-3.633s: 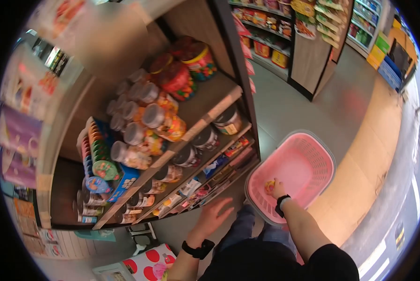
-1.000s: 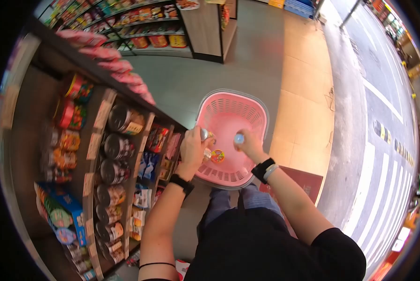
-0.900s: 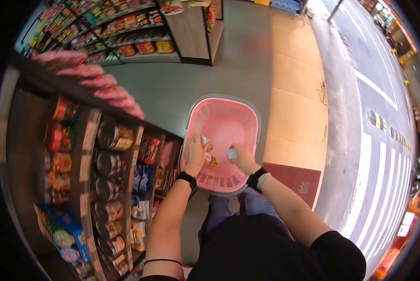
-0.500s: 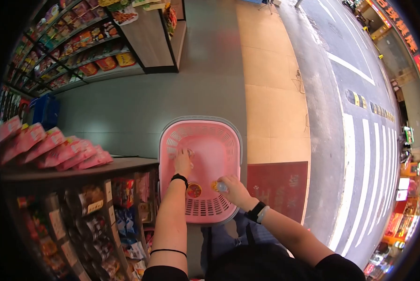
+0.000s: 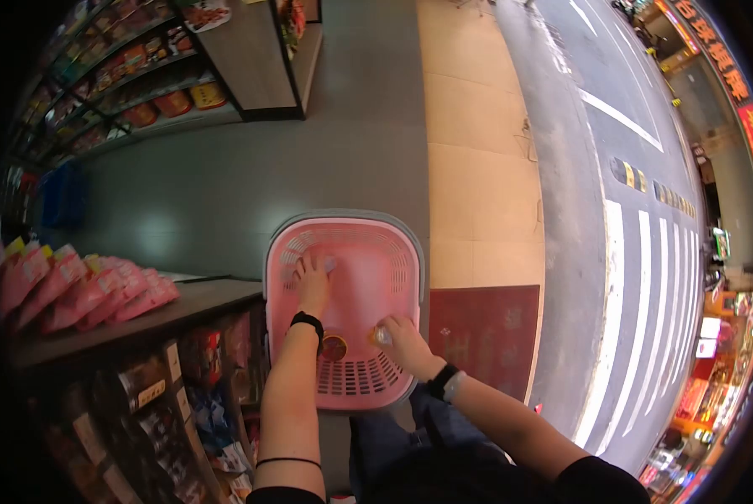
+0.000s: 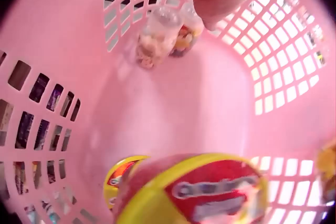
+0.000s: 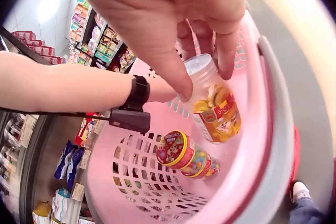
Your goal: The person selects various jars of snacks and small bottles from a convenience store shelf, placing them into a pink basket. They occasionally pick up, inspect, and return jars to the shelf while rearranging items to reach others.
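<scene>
Left hand farther into pink basket, fingers seemingly spread, right hand pinching clear jar

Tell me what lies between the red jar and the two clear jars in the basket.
Only bare basket floor, in the left wrist view, between the red jar and the two clear jars.

Two hands, one basket, three clear jars and one yellow-rimmed jar are here.
</scene>
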The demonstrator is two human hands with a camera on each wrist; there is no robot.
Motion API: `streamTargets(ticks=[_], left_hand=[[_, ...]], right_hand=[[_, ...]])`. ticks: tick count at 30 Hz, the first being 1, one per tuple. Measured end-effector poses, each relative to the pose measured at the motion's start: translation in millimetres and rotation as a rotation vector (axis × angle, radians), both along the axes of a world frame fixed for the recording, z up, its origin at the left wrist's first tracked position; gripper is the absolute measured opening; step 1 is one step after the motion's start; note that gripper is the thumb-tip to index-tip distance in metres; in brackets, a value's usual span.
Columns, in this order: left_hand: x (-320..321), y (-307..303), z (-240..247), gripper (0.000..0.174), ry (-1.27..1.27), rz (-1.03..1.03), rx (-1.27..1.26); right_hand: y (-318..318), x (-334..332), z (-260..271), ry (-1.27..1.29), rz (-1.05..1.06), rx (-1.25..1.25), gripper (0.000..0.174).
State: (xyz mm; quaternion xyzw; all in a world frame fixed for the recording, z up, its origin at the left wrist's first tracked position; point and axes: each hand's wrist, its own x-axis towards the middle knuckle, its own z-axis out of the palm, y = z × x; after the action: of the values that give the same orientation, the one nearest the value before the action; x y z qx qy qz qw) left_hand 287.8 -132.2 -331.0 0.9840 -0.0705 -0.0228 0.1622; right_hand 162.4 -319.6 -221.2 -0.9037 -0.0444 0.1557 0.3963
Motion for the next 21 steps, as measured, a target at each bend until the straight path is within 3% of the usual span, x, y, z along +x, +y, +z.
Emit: streamTargets(ticks=[2, 4, 6, 8, 12, 15, 18, 21], left_hand=[[-12, 2, 43, 0.050, 0.003, 0.089, -0.045], [-33, 9, 79, 0.059, 0.036, 0.136, -0.436], [-68, 15, 125, 0.061, -0.073, 0.085, -0.583], [-110, 21, 164, 0.060, 0.103, 0.253, -0.581], [-185, 29, 188, 0.049, 0.039, 0.497, -0.711], [-237, 36, 177, 0.046, 0.141, 0.716, -0.665], [-259, 41, 167, 0.040, 0.159, 0.822, -0.589], [-237, 49, 181, 0.030, 0.138, 0.868, -0.619]], right_hand=[[7, 16, -8, -0.045, -0.032, 0.009, 0.030], [21, 37, -24, 0.045, -0.106, -0.026, 0.029], [32, 54, -67, -0.024, -0.113, -0.108, 0.032], [43, 76, -101, 0.042, -0.201, -0.087, 0.035], [50, 113, -150, -0.019, -0.219, -0.248, 0.034], [51, 131, -163, -0.047, -0.226, -0.180, 0.041], [47, 137, -156, 0.059, -0.166, -0.154, 0.053], [39, 129, -167, -0.076, -0.225, -0.063, 0.063]])
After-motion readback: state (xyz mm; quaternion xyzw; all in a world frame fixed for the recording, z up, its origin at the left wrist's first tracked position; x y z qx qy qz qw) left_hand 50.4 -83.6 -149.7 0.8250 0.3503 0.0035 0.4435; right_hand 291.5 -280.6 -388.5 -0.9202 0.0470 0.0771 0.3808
